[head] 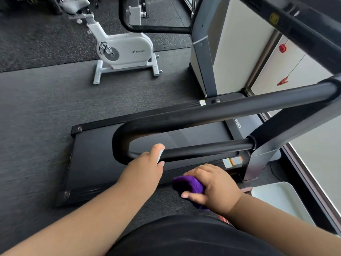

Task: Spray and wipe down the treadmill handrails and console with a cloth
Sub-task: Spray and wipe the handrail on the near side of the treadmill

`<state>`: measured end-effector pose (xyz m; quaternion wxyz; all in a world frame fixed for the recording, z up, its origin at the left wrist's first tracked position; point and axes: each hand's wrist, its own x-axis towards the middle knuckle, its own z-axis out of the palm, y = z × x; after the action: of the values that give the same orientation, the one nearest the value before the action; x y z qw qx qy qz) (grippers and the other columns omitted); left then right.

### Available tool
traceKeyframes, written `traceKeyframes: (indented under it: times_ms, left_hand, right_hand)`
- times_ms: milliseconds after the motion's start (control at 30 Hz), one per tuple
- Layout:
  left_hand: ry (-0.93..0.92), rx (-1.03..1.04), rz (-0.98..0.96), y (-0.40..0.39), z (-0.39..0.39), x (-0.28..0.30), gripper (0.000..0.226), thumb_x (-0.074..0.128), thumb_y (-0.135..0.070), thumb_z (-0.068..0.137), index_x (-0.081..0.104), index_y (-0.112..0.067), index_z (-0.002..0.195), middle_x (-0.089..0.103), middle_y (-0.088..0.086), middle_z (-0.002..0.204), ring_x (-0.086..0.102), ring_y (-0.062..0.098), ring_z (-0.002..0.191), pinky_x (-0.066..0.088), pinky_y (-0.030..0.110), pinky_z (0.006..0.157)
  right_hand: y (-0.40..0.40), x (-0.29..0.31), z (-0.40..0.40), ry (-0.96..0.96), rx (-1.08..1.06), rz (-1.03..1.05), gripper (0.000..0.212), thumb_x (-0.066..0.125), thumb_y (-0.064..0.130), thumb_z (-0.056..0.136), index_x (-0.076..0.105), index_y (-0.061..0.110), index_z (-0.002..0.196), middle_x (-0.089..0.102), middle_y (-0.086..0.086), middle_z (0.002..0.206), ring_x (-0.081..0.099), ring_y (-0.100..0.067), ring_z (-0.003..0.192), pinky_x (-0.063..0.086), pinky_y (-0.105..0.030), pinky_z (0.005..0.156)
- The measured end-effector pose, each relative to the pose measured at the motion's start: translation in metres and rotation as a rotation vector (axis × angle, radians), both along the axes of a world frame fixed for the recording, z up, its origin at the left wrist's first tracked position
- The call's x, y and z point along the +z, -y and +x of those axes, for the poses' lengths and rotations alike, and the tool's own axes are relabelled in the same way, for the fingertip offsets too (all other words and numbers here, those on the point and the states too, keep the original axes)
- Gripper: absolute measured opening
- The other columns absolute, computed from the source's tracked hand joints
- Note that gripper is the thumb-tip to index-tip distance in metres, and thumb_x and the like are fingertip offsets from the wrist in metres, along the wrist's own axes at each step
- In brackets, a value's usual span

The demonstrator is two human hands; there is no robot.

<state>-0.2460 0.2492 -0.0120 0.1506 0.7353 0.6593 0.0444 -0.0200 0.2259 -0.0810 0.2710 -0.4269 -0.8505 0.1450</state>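
The treadmill's near handrail (pixel 221 110) is a black padded loop that runs left from the grey upright (pixel 262 157). My left hand (pixel 147 163) is at the loop's lower bar near the bend, fingers closed around a small pale grey object (pixel 160 156) that the hand mostly hides. My right hand (pixel 214 187) is below the rail and apart from it, shut on a bunched purple cloth (pixel 190 184). The console's black edge (pixel 295 24) crosses the top right. The black running belt (pixel 99 163) lies under the rail.
A white exercise bike (pixel 125 50) stands on the dark rubber floor beyond the deck. The far handrail (pixel 147 29) curves at the top. A red safety clip (pixel 282 82) hangs on a cord at the right. A white tray (pixel 276 200) sits by the window wall.
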Motion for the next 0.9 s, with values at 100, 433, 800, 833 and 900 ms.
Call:
traceKeyframes:
  times_ms: [100,433,800,833,900]
  left_hand:
    - [-0.034,-0.005,0.014,-0.005,0.006,-0.003,0.036,0.046,-0.038,0.098,0.028,-0.033,0.129,0.058,0.0,0.092,0.059,0.021,0.07,0.052,0.035,0.06]
    - [0.008,0.027,0.035,-0.004,0.039,-0.001,0.035,0.046,-0.041,0.097,0.029,-0.035,0.127,0.059,-0.002,0.094,0.058,0.019,0.076,0.053,0.035,0.067]
    - [-0.059,-0.094,0.05,-0.033,0.145,0.0,0.031,0.043,-0.035,0.099,0.031,-0.032,0.128,0.06,0.003,0.1,0.058,0.021,0.074,0.053,0.036,0.065]
    - [-0.063,-0.099,0.046,-0.036,0.151,-0.001,0.03,0.043,-0.034,0.1,0.031,-0.031,0.126,0.06,0.003,0.099,0.058,0.021,0.074,0.054,0.037,0.066]
    - [-0.066,-0.106,0.043,-0.038,0.16,-0.001,0.028,0.043,-0.034,0.1,0.031,-0.03,0.124,0.059,0.002,0.095,0.058,0.021,0.072,0.054,0.038,0.065]
  right_hand:
    - [0.003,-0.003,0.003,-0.005,0.058,-0.032,0.053,0.059,0.072,0.086,0.064,0.027,0.113,0.071,0.007,0.095,0.066,-0.015,0.084,0.054,-0.03,0.078]
    - [-0.003,-0.004,0.041,-0.025,0.122,-0.038,0.057,0.058,0.072,0.086,0.067,0.023,0.113,0.071,0.008,0.098,0.066,-0.013,0.088,0.053,-0.03,0.082]
    - [0.004,0.002,0.12,-0.032,0.077,-0.08,0.057,0.054,0.073,0.087,0.069,0.023,0.11,0.069,0.009,0.092,0.061,-0.01,0.082,0.047,-0.021,0.079]
    - [0.004,0.001,0.126,-0.035,0.07,-0.08,0.057,0.055,0.073,0.087,0.069,0.024,0.111,0.069,0.009,0.092,0.062,-0.01,0.082,0.047,-0.021,0.078]
    - [0.005,0.0,0.135,-0.042,0.063,-0.09,0.056,0.055,0.073,0.087,0.068,0.024,0.111,0.069,0.009,0.093,0.062,-0.011,0.082,0.049,-0.023,0.078]
